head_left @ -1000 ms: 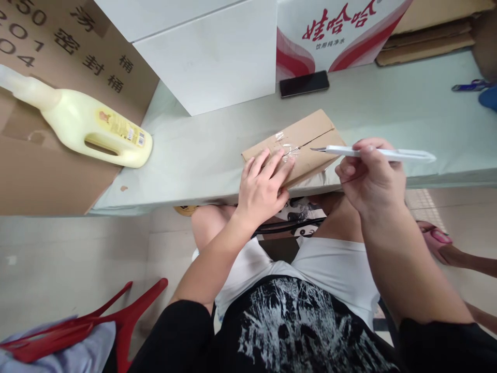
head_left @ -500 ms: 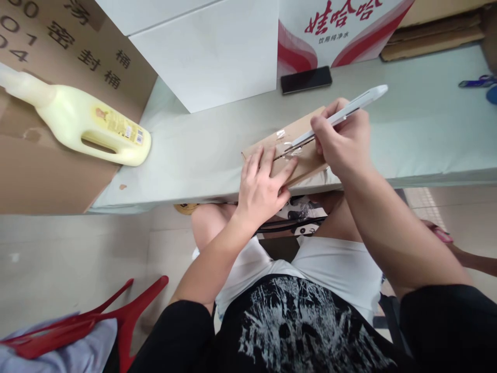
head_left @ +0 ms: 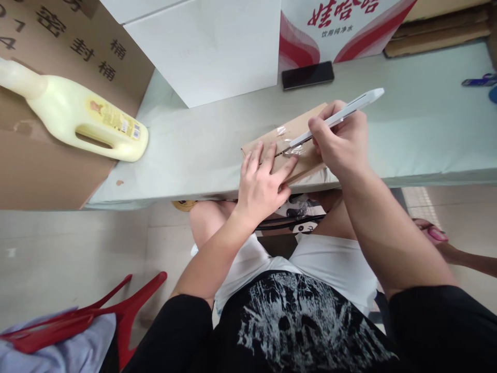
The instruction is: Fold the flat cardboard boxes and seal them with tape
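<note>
A white knife [head_left: 359,102] at the seam [head_left: 280,154] of a small cardboard box [head_left: 301,127]

We look down at a desk [head_left: 194,155] with a pale green cover, and the small cardboard box lies on it, close to the near edge, just in front of our body. It is placed slantwise, its right end farther from us. Our left hand [head_left: 260,181] rests on the top of this box, toward its left end; the fingers are moderately spread, lying flat on the cardboard, with the thumb at the front side. Our right hand [head_left: 344,137] is above the right part of the box and has its fingers closed around the white knife, in the way one holds a pen. The knife slopes up and to the right, while its front end points down to the seam, beside the shiny clear tape [head_left: 298,150]. How deep the tip goes, we cannot tell.

Behind the box, a black phone [head_left: 308,75] lies flat on the desk, near a red and white carton [head_left: 330,39]. To the left of this carton stands a larger white box [head_left: 217,57]. Farther to the left, we see a pale yellow bottle [head_left: 58,106] in front of a big brown carton [head_left: 50,176] with printed characters.
</note>
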A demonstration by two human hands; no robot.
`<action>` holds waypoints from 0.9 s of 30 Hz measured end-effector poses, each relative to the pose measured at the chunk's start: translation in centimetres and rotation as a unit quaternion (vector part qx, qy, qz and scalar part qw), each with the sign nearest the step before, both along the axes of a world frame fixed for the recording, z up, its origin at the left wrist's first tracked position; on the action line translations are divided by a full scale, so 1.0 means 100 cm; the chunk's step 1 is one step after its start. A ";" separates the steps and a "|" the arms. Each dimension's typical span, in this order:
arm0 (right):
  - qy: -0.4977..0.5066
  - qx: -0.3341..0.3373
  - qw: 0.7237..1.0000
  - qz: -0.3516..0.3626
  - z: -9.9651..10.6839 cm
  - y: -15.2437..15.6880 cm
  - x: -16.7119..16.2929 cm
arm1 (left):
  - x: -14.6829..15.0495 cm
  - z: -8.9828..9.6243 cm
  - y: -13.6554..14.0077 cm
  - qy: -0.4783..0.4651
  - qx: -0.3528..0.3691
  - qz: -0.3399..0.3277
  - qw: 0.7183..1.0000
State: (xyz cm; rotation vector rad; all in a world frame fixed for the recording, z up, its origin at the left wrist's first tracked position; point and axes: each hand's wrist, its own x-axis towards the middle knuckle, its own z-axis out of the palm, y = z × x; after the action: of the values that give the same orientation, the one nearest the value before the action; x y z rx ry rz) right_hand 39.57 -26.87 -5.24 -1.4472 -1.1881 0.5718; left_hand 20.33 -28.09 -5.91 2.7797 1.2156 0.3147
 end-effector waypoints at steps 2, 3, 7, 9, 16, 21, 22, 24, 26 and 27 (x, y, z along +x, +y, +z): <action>-0.001 -0.003 1.000 0.003 0.000 0.000 0.000 | 0.000 0.000 0.000 0.000 0.002 0.000 1.000; -0.001 -0.004 1.000 0.004 0.000 0.000 0.000 | 0.000 0.000 0.000 -0.001 0.002 -0.001 1.000; -0.003 0.001 1.000 0.007 -0.004 0.002 0.002 | 0.000 -0.001 0.001 -0.007 0.001 -0.002 1.000; -0.009 0.001 1.000 0.011 -0.005 0.002 0.003 | 0.000 -0.002 0.001 -0.008 0.001 -0.002 1.000; -0.011 -0.003 1.000 0.001 -0.005 0.002 0.003 | 0.000 -0.002 0.000 -0.015 -0.007 0.001 1.000; -0.009 -0.003 1.000 0.004 -0.004 0.003 0.003 | 0.000 0.000 0.000 -0.013 -0.013 0.003 1.000; -0.008 -0.004 1.000 0.006 -0.005 0.003 0.003 | 0.000 0.000 0.000 -0.012 -0.013 0.003 1.000; -0.007 -0.007 1.000 0.010 -0.005 0.003 0.003 | 0.000 0.000 -0.001 -0.011 -0.012 0.003 1.000; -0.008 -0.008 1.000 0.015 -0.006 0.003 0.004 | 0.000 0.000 -0.001 -0.013 -0.012 0.004 1.000; -0.010 -0.009 1.000 0.017 -0.006 0.003 0.004 | 0.000 0.000 -0.001 -0.015 -0.012 0.004 1.000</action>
State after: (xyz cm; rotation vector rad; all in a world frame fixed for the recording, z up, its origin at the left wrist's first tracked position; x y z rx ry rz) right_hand 39.99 -26.60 -5.85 -1.4536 -1.2292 0.5940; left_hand 20.37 -28.18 -5.95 2.7398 1.2166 0.3393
